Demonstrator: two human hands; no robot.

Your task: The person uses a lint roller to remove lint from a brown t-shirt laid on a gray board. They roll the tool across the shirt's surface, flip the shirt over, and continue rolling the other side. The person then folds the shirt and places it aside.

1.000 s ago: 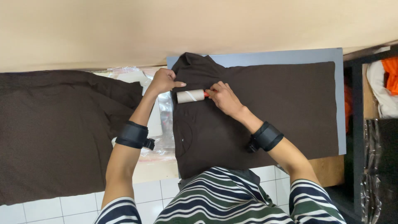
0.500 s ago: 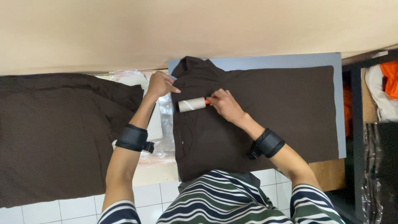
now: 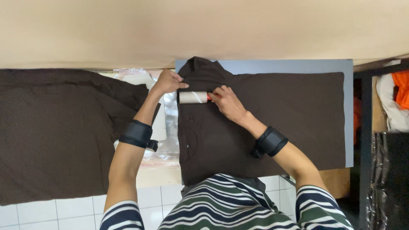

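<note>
- Nearest the camera: striped long-sleeved top in navy, white and green (image 3: 221, 204), both forearms reaching forward, a black band on each wrist (image 3: 137, 134).
- Beneath the forearms: dark brown short-sleeved shirt of soft knit fabric (image 3: 272, 123), spread flat on a pale blue-grey rectangular board (image 3: 348, 110), collar end to the left, hem end to the right.
- Left of the board: crinkled clear plastic wrapping (image 3: 164, 145) over a cream counter with white tiled front (image 3: 76, 211); further left, a second dark brown garment (image 3: 51, 127), laid flat and well apart from the work.
- Right hand (image 3: 228, 102): fingers closed around the red handle of a lint roller with a white paper-wrapped cylinder (image 3: 193, 97), roller resting on the shirt near its collar.
- Roller's long axis: left–right, along the shirt's length; cylinder pointing left from the gripping hand, handle end to the right.
- Left hand (image 3: 168, 81): holding nothing, fingers curled and pressed on the shirt's collar edge, just up and left of the cylinder's tip, close but apart from it.
- Nearer hand to the roller: the right, already clasping it.
- Farthest: plain beige wall (image 3: 204, 30); at far right, dark shelving with orange and white cloth (image 3: 398, 102).
</note>
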